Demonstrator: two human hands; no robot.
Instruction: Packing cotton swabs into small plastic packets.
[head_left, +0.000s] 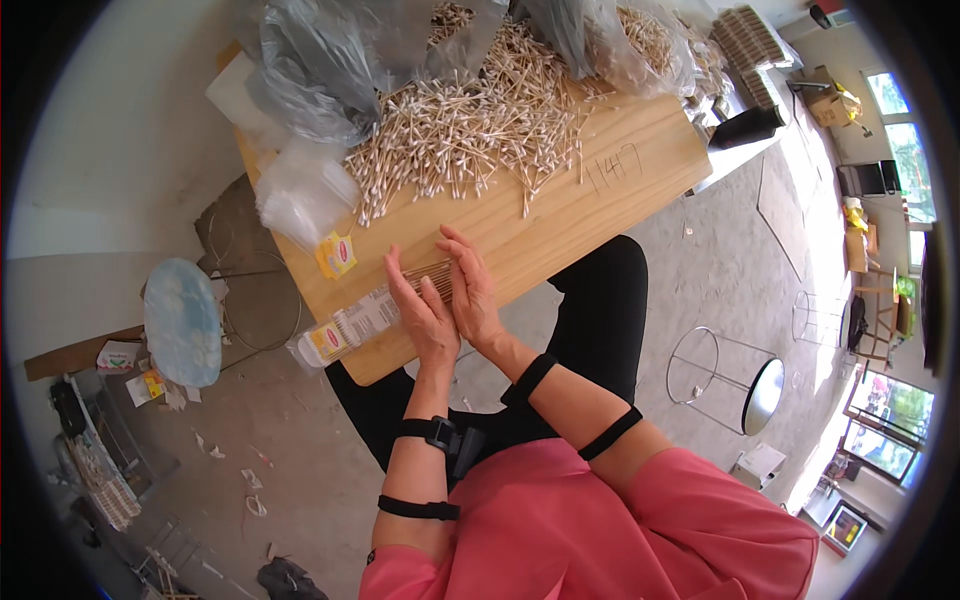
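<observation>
Swab bundle [432, 276] lies with its long axis crossing the gap between the person's 2 hands, its thin sticks running side by side from the left palm toward the right, rising slightly to the right of the view. It looks like a tight row of pale brown lines; the ends are hidden by the palms, so their tips cannot be told. The bundle sits over the near part of the wooden tabletop [560, 240], between the left hand [425, 315] and the right hand [475, 295]. Both hands are flat and upright, palms facing, fingers extended and pointing away from the body; the heels come close together while the fingertips stand apart, in a narrow V. How firmly they press cannot be told.

Just left of the left hand, a clear package [372, 313] stretches along the tabletop from lower left to upper right, with white swab heads and a yellow-and-red label [327, 341] at its outer end. Beyond it, a small yellow card [337, 255] lies beside a stack of clear bags [305, 190].

Farther out, a broad heap of loose swabs [470, 130] spreads with sticks pointing every way, white tips showing, next to a grey plastic bag [325, 70]. On the floor to the right stands a round stool [765, 397].
</observation>
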